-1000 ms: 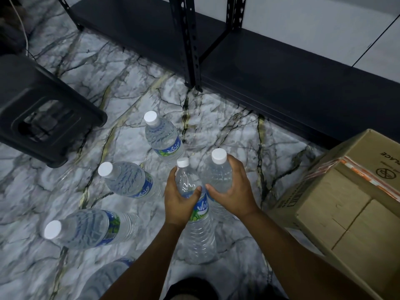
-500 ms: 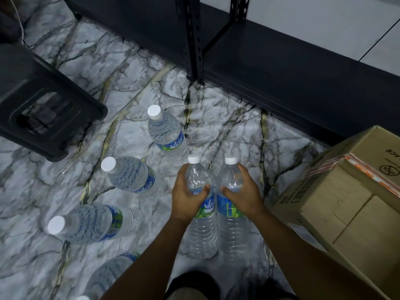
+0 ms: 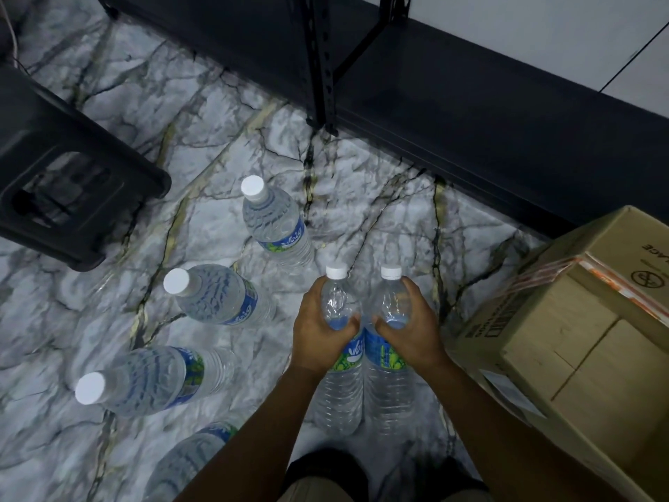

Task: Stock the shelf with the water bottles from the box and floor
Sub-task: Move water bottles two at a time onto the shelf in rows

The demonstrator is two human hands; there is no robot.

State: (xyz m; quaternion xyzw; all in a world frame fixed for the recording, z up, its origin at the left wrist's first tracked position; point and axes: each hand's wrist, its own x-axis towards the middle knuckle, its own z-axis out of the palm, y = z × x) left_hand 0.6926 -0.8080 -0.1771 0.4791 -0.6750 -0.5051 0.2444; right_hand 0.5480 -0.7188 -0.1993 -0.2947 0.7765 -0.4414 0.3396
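The left hand [image 3: 318, 338] and right hand [image 3: 411, 333] each had fingers curled round a water bottle [image 3: 342, 385] (held side by side, presumably for one trip); the shelf [image 3: 470, 114] stood bare ahead; four more bottles [image 3: 217, 300] waited on the floor.

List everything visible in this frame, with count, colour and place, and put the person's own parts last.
held bottles: two, clear with white caps and blue-green labels, side by side at centre, one in each hand.
floor bottles: four, same kind, standing on the floor left of the hands; the nearest is cut off by the left arm.
cardboard box: one, brown, flaps shut, right edge.
shelf: one, black metal, its bottom board across the top.
stool: one, black plastic, upper left.
floor: grey-white marble pattern.
left hand: grips the left bottle.
right hand: grips the right bottle.
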